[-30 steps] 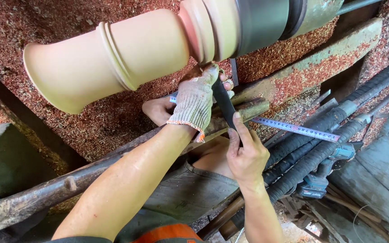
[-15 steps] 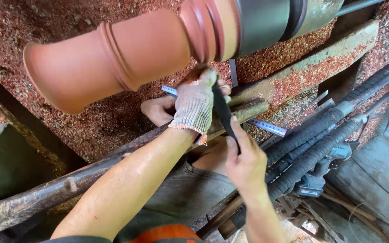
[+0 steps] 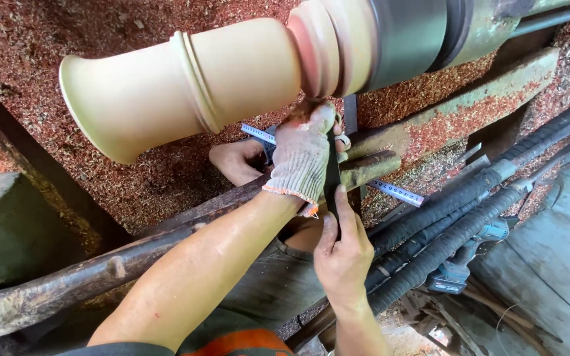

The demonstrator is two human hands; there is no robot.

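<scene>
Since the earlier frame, the turned wooden vase (image 3: 186, 86) on the lathe shows pale cream again instead of red-brown. Below it, the gloved left hand (image 3: 303, 158) curls shut over the dark chisel (image 3: 332, 178) on the tool rest (image 3: 364, 168). The bare right hand (image 3: 343, 254) pinches the chisel's lower end.

Left hand (image 3: 301, 158) on tool rest (image 3: 364, 168), below the workpiece (image 3: 186, 82); right hand (image 3: 343, 254) nearer.

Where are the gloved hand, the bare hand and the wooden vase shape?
Gloved left hand (image 3: 303, 157), head view, back of the glove.
Bare right hand (image 3: 343, 254), head view, back of the hand.
Wooden vase shape (image 3: 186, 82), head view, pale middle of its body.
</scene>
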